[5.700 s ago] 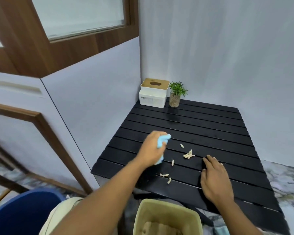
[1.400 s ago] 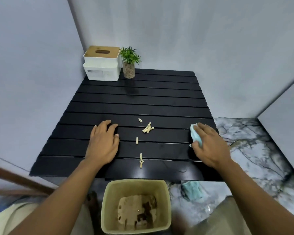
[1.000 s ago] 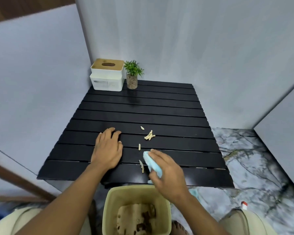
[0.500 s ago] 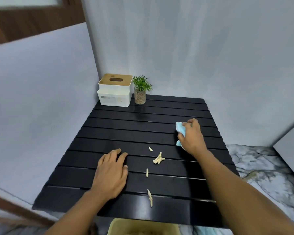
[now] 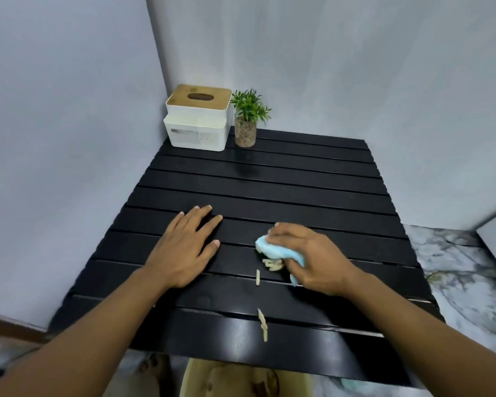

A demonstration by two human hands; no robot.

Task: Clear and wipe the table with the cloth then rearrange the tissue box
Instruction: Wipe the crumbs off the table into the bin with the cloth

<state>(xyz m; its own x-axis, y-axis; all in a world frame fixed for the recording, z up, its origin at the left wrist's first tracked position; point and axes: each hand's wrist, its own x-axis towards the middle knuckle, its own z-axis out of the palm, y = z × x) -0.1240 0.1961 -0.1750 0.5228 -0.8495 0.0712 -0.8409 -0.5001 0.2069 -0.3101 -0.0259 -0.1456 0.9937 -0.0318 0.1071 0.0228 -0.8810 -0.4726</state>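
Note:
A black slatted table [image 5: 284,173] fills the middle of the view. My right hand [image 5: 309,260] presses a light blue cloth [image 5: 278,250] onto it, right behind a small heap of pale scraps [image 5: 273,264]. Two more scraps lie nearer the front edge, one [image 5: 258,277] by the heap and one [image 5: 262,325] on the last slat. My left hand [image 5: 184,247] rests flat on the table, fingers spread, holding nothing. The white tissue box with a wooden lid [image 5: 198,118] stands in the far left corner.
A small potted plant [image 5: 248,118] stands just right of the tissue box. A beige bin [image 5: 241,381] sits on the floor below the table's front edge. Walls close in on the left and back. Marble floor [image 5: 455,267] shows on the right.
My right hand has drawn the cloth from the far right of the table towards me, onto the heap of scraps. My left hand has stayed flat in place.

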